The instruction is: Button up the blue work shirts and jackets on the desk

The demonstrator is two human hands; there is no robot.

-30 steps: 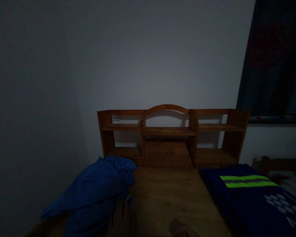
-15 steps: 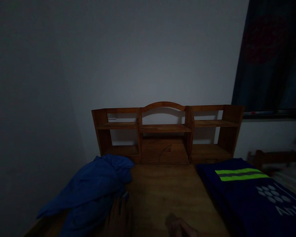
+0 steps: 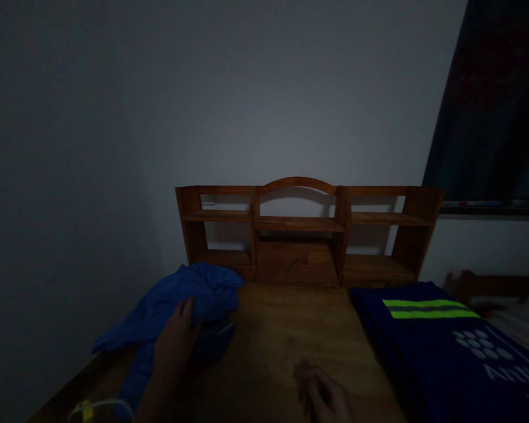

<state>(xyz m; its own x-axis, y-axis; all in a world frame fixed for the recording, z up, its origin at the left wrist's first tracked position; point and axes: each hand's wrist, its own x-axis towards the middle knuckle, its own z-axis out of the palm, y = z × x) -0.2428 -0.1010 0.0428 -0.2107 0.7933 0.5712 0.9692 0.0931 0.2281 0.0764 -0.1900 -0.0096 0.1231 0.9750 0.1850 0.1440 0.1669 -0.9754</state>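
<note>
Head view — blue cloth (image 3: 214, 286) lies bunched under and beyond the left hand (image 3: 177, 333).

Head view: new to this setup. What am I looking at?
No machine here: these are a person's bare hands, filmed by one camera worn on their head, looking forward and down. The room is dim. A crumpled blue cloth lies at the left of a wooden surface; the left hand is at it, grip unclear. The right hand is curled near the front; I can't tell whether it holds anything. Folded dark blue fabric lies on the right, and a wooden shelf stands behind.
</note>
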